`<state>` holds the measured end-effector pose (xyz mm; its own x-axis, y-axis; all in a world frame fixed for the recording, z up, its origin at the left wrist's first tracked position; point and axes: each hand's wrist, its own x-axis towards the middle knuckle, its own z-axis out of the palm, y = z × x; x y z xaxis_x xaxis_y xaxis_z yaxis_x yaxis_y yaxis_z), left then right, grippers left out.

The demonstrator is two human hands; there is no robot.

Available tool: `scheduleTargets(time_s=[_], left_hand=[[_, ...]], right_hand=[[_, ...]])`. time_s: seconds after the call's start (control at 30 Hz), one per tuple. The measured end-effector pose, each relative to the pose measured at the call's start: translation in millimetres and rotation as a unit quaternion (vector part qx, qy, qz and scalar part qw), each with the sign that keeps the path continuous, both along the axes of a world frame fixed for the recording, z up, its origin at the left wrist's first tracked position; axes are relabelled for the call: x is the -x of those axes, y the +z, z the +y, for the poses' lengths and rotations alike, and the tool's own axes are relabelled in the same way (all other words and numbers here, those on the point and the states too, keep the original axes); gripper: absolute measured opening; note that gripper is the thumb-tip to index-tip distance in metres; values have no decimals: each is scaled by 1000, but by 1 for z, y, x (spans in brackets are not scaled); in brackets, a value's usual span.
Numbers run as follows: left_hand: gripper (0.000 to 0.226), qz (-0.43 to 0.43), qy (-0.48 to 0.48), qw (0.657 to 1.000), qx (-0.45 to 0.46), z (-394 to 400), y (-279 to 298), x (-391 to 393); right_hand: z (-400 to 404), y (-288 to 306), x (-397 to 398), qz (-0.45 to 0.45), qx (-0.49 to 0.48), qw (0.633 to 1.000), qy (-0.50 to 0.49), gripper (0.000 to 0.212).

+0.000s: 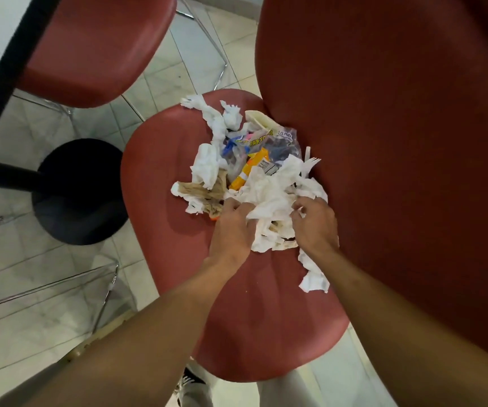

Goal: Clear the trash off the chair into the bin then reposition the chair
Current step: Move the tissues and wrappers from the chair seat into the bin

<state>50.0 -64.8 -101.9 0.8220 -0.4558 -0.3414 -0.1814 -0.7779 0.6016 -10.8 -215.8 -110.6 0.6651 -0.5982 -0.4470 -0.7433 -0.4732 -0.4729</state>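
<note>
We stand over the dark red moulded plastic chair and we reach down to its seat with both arms, because all the trash lies in one heap near the backrest. Our left hand has its fingers curled into the near edge of the pile of crumpled white paper napkins, and our right hand pinches the same pile from the other side, so the two hands close on it together like a scoop; this way we can probably lift many loose pieces at once and not pick them one by one. Behind the napkins lie an orange snack wrapper, a clear plastic bag with blue print and a white plastic fork which rests against the backrest. One more white crumpled napkin lies apart, near our right forearm, and we judge it will need a second pass. We cannot see the bin in this view. Beside the chair stands the round black base of a table, and another red chair is tucked under that table.
</note>
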Motion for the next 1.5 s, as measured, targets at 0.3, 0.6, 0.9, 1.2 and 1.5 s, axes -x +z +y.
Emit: scheduleTargets(time_s=[0.3, 0.6, 0.9, 1.2, 1.5], left_hand=[[18, -31, 81, 994, 60, 39, 50, 15], [10, -36, 140, 986, 86, 114, 111, 52], [7, -16, 205, 975, 88, 230, 157, 95], [14, -12, 276, 958, 78, 372, 178, 141], [10, 36, 373, 925, 66, 483, 173, 199]], right_hand=[[19, 58, 16, -71, 2, 997, -37, 14], [78, 119, 55, -148, -20, 988, -29, 12], [199, 174, 81, -137, -51, 988, 53, 10], [338, 204, 104, -154, -71, 980, 107, 7], [443, 187, 129, -108, -144, 967, 181, 6]])
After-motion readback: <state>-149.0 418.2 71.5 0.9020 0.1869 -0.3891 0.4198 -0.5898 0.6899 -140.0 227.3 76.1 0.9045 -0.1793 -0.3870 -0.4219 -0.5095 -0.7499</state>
